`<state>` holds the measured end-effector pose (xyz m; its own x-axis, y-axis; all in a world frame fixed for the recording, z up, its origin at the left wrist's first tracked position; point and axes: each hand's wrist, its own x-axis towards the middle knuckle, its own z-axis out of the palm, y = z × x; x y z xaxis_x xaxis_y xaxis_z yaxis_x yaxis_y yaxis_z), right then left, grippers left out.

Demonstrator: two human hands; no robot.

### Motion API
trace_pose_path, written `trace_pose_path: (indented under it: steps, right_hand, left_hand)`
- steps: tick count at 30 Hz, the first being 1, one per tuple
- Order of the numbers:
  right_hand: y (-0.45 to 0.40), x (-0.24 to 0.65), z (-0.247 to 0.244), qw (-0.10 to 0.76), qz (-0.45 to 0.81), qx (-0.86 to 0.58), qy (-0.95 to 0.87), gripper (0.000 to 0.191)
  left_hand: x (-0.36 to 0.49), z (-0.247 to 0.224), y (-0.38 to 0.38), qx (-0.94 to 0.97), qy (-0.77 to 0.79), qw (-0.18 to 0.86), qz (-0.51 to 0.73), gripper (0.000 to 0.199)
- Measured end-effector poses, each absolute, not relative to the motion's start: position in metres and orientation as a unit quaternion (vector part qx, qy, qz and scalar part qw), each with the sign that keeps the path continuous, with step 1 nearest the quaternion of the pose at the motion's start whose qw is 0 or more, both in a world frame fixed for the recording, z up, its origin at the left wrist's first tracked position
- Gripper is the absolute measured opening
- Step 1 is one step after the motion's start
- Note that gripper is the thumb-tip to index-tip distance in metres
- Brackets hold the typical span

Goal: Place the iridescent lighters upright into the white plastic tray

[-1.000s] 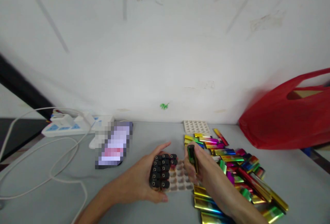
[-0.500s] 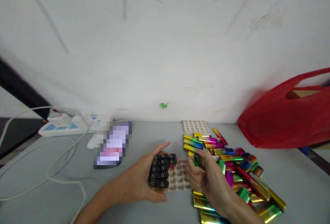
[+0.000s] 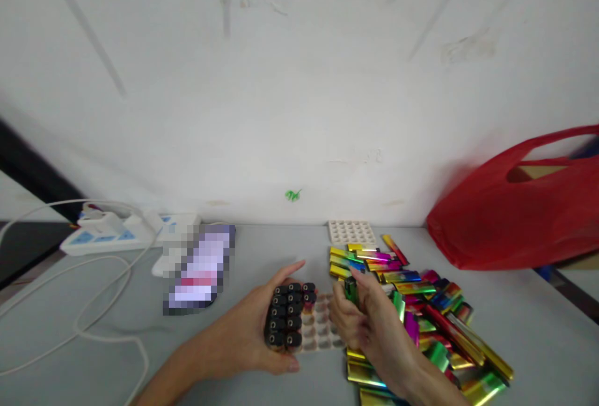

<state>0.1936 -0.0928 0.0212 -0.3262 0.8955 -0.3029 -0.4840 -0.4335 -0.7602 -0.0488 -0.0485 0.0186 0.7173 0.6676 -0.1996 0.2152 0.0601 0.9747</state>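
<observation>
Holding a pale grid tray (image 3: 322, 333) by its left end: left hand (image 3: 248, 337), thumb along the near corner, index finger stretched out past the far corner, the grasp wide and wrapped about the tray's end
Standing in the tray: twelve black-topped pieces (image 3: 293, 322), two full columns of five at the left end, two more at the far end of the third column; bare cells on the tray's right side
Poised at the tray's right edge: right hand (image 3: 374, 325), fingers curled tight around one green piece (image 3: 350, 292) with a dark end; whether it touches the tray cannot be told
Right of the tray: a spread of shiny metallic pieces (image 3: 409, 276), gold, red, green, blue and magenta, lying at mixed angles, some overlapping, some partly behind the right hand
Beyond the tray, near the wall (image 3: 299, 82): a second pale grid (image 3: 352, 231)
Far right of the tray: one red bag (image 3: 505, 219) with looped handles
Left of the tray: a phone (image 3: 203, 262), screen lit, details blurred; farther left, a white power strip (image 3: 96, 247) and looped white cable (image 3: 112, 334)
Beneath the tray: grey table (image 3: 266, 247)
</observation>
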Motion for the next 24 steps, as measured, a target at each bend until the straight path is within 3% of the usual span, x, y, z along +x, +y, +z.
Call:
trace_pose_path:
  steps: [10, 18, 24]
  right_hand:
    - [-0.094, 0.193, 0.027, 0.477, 0.777, -0.266, -0.313, 0.044]
    - [-0.098, 0.193, 0.029, 0.446, 0.788, -0.247, -0.345, 0.047]
    - [-0.097, 0.187, 0.036, 0.458, 0.766, -0.243, -0.381, 0.040]
  left_hand:
    - [-0.051, 0.019, -0.047, 0.697, 0.347, 0.603, 0.171, 0.133]
    - [-0.051, 0.016, -0.046, 0.701, 0.337, 0.602, 0.178, 0.133]
    - [-0.051, 0.014, -0.047, 0.681, 0.327, 0.629, 0.182, 0.130]
